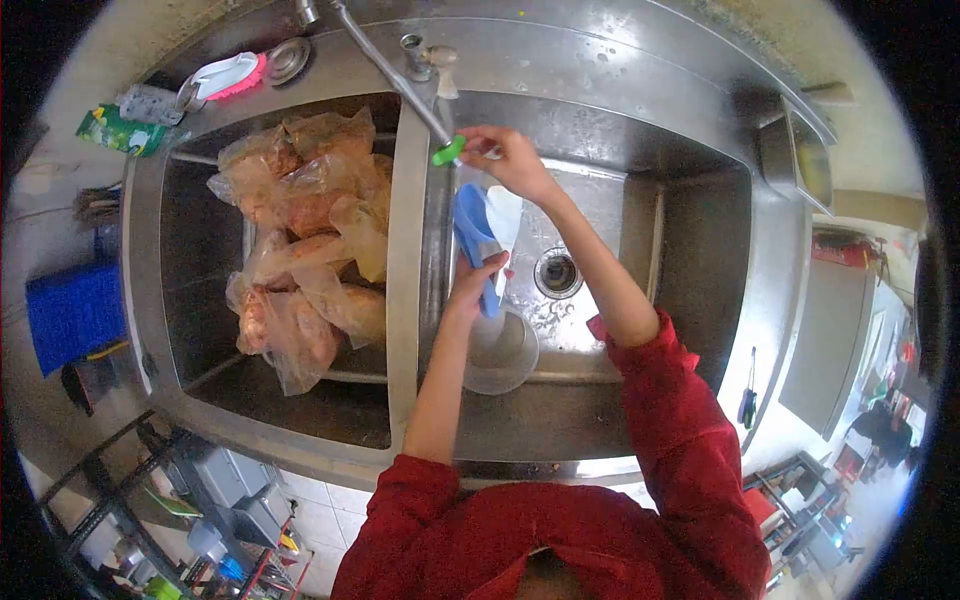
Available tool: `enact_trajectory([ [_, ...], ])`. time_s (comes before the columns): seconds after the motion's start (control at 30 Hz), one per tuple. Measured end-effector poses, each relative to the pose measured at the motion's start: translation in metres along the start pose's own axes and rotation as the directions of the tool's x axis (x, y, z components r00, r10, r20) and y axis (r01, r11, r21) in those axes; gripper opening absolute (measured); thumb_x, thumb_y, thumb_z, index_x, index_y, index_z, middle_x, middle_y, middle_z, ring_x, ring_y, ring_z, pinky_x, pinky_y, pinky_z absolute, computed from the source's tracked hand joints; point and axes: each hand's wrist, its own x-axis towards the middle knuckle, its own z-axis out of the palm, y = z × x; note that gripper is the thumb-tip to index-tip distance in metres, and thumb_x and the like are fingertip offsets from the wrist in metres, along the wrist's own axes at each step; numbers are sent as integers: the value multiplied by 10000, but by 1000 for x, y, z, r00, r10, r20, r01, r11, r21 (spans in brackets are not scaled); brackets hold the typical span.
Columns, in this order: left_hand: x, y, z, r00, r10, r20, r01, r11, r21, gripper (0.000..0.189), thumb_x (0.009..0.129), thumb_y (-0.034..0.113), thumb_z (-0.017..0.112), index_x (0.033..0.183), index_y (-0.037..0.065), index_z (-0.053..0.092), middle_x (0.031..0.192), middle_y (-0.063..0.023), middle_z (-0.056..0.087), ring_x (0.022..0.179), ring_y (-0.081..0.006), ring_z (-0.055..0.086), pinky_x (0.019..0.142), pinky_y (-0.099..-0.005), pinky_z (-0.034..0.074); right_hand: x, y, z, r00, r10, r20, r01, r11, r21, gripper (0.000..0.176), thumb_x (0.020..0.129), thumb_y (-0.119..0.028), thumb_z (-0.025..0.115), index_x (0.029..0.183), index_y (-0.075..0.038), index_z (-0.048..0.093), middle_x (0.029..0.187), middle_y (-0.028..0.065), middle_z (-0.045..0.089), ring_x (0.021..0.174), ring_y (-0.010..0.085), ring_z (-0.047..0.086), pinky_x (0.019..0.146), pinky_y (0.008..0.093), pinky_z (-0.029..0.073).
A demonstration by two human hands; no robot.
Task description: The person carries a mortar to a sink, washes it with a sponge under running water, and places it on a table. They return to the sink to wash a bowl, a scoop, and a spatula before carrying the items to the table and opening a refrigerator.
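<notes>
My left hand (472,285) grips the handle of a blue scoop (476,228), held over the right sink basin (690,240). Below the scoop sits a clear round container (505,355) on the basin floor. My right hand (512,158) reaches up to the end of the swivel faucet (385,70), fingers around the spout beside its green tip (448,151). Water appears to run down onto the scoop. Both arms wear red sleeves.
The left basin (190,280) is filled with several plastic bags of raw meat (300,240). A drain (557,272) lies in the right basin. On the back ledge rest a pink scrub brush (230,76), a metal strainer (288,60) and a green packet (125,130). Blue cloth (72,312) at left.
</notes>
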Motion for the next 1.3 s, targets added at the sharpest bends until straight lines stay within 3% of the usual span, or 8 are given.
enact_trajectory([
  [0.27, -16, 3, 11, 975, -204, 89, 212, 974, -85, 351, 712, 192, 687, 997, 69, 522, 1016, -80, 588, 701, -144, 559, 659, -278, 446, 16, -9, 5, 979, -142, 147, 167, 971, -170, 456, 704, -179, 654, 1116, -54, 504, 778, 116, 602, 669, 211, 577, 638, 319, 455],
  [0.43, -19, -2, 11, 966, -211, 150, 232, 963, -139, 353, 703, 213, 697, 978, 76, 524, 973, -57, 590, 697, -157, 550, 656, -277, 450, 24, -3, -2, 995, -33, 92, 67, 915, -399, 424, 689, -204, 672, 1061, -69, 517, 768, 153, 600, 696, 259, 589, 644, 346, 451],
  [0.57, -18, -6, 15, 999, -22, 31, 17, 989, 147, 577, 700, 126, 690, 1140, -22, 348, 956, -140, 588, 708, -181, 572, 578, -303, 470, 29, -5, -8, 958, 32, 284, 42, 968, -249, 516, 665, -271, 691, 1120, -119, 498, 878, 146, 609, 888, 301, 573, 758, 411, 451],
  [0.7, -16, -10, 13, 957, 280, -73, -201, 825, 528, 697, 697, 122, 690, 1204, -34, 239, 854, -169, 594, 709, -218, 590, 521, -327, 469, 26, -12, -1, 936, 47, 350, 68, 949, -308, 526, 652, -283, 702, 1105, -97, 513, 878, 149, 611, 863, 295, 582, 756, 399, 452],
  [0.83, -17, -2, 9, 960, 245, -135, -58, 647, 760, 721, 693, 134, 691, 1220, -16, 222, 835, -176, 598, 712, -274, 599, 574, -358, 468, 26, -10, -21, 952, -82, 295, 175, 936, -305, 492, 644, -300, 705, 1028, -52, 523, 702, 126, 591, 669, 267, 579, 628, 357, 440],
  [0.9, -23, 8, 13, 887, 461, 12, -229, 418, 879, 722, 703, 130, 678, 1239, 1, 213, 852, -181, 597, 773, -329, 592, 637, -400, 455, 27, -10, -24, 947, -104, 305, 192, 943, -272, 494, 645, -301, 701, 1031, -48, 526, 709, 127, 593, 663, 267, 578, 622, 355, 439],
  [1.23, -32, 23, 22, 899, 421, -123, -88, 448, 890, 559, 732, 102, 629, 1182, 44, 302, 930, -180, 574, 846, -360, 561, 691, -444, 428, 30, -27, -29, 912, 127, 390, 16, 939, -343, 493, 622, -305, 689, 1023, -59, 542, 768, 140, 616, 750, 307, 596, 675, 381, 454],
  [1.3, -29, 23, 20, 883, 470, 12, -49, 67, 997, 452, 710, 73, 610, 1105, 55, 390, 913, -143, 555, 812, -322, 560, 678, -440, 404, 29, -24, -30, 951, 104, 292, 53, 873, -484, 489, 623, -308, 685, 1020, -61, 543, 759, 137, 615, 738, 306, 594, 669, 384, 454],
])
